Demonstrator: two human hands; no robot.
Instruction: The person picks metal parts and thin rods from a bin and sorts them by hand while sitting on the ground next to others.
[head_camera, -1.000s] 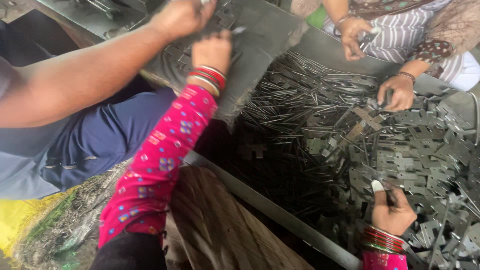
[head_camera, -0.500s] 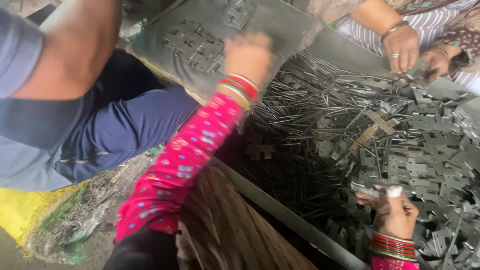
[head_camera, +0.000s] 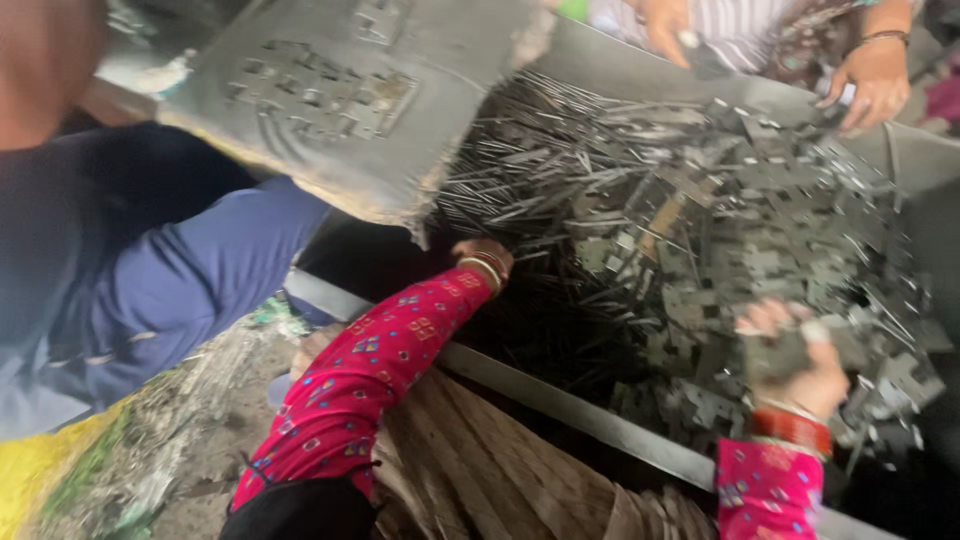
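A grey sack (head_camera: 330, 100) is held tilted over a heap of small flat metal pieces and thin strips (head_camera: 690, 220). The heap lies in a shallow metal tray (head_camera: 560, 400). My left hand (head_camera: 478, 252), in a pink patterned sleeve with bangles, reaches just under the sack's lower corner. Its fingers are mostly hidden in the dark there. My right hand (head_camera: 790, 360) is raised over the near right part of the heap. It is closed around a few dark grey metal pieces, and one fingertip has a white wrap.
A person in blue clothes (head_camera: 150, 270) crouches at the left, close to the sack. Another person's two hands (head_camera: 875, 80) work at the tray's far side. Brown folded cloth (head_camera: 480, 470) lies along the tray's near rim. Dirty ground lies at the lower left.
My left hand slid from the sack's upper face down to its lower corner. The sack now covers more of the top left. My right hand rose with metal pieces.
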